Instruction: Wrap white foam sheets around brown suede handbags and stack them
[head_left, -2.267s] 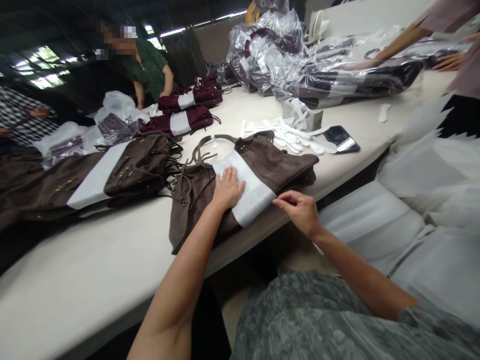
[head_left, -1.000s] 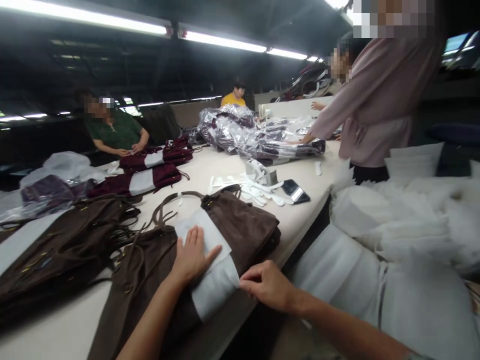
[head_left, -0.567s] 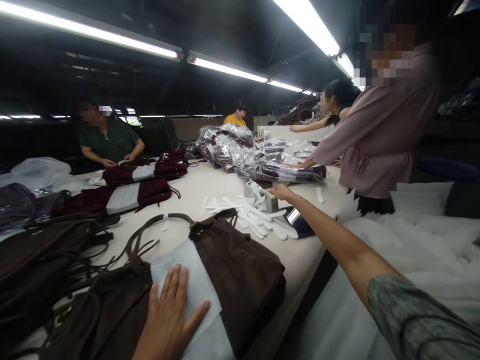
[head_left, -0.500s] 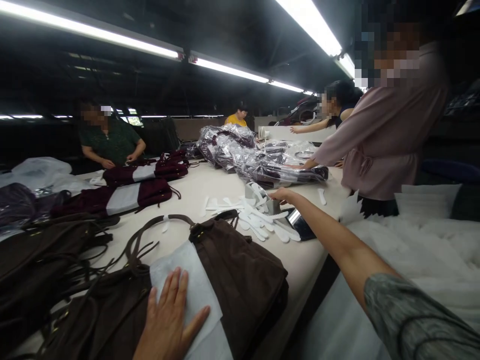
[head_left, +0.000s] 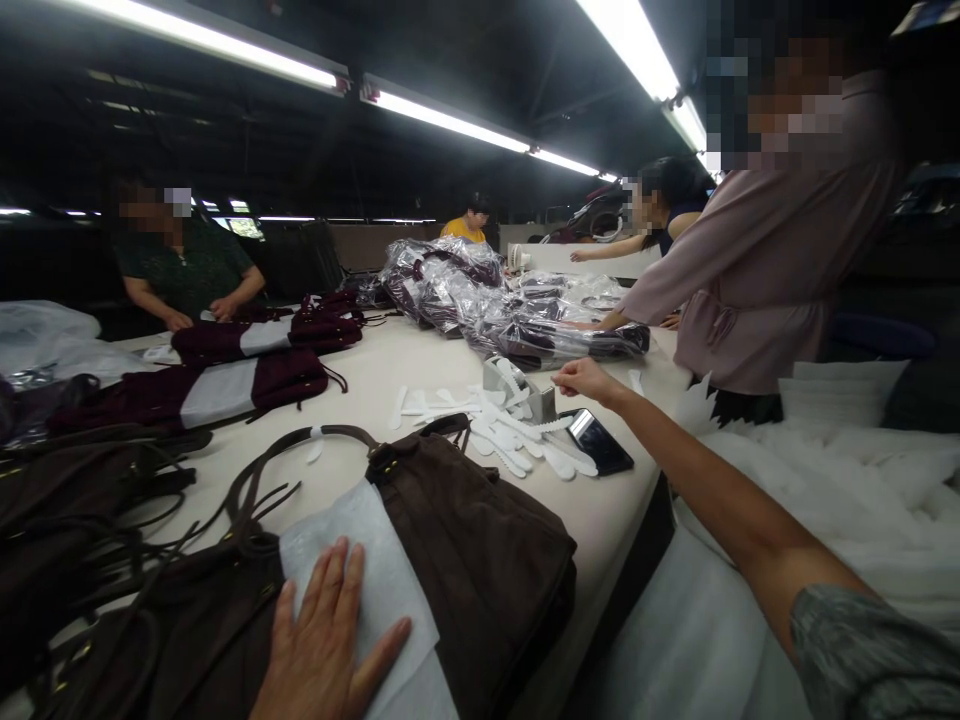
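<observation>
My left hand (head_left: 322, 640) lies flat with fingers spread on a white paper sheet (head_left: 360, 540) wrapped around a dark brown bag (head_left: 472, 530). The bag's strap (head_left: 262, 465) loops out toward the far left, with a small white strip (head_left: 315, 445) around it. My right hand (head_left: 589, 382) is raised over the table in a pinch, just right of a grey metal holder (head_left: 536, 402) that looks like a tape dispenser. Whatever is between those fingertips is too small to make out. White toothed strips (head_left: 510, 435) lie heaped around the holder.
A phone (head_left: 600, 440) lies near the table edge. Maroon bags (head_left: 300, 370) banded with paper are at left, plastic-wrapped bags (head_left: 465, 300) farther back. White sheets (head_left: 847, 490) are piled at right. Co-workers stand around the table, one in a pink top (head_left: 772, 270) at right.
My right hand has moved off the metal holder, slightly right and toward me, uncovering more of the phone. My left hand stays flat on the paper. The view has turned slightly.
</observation>
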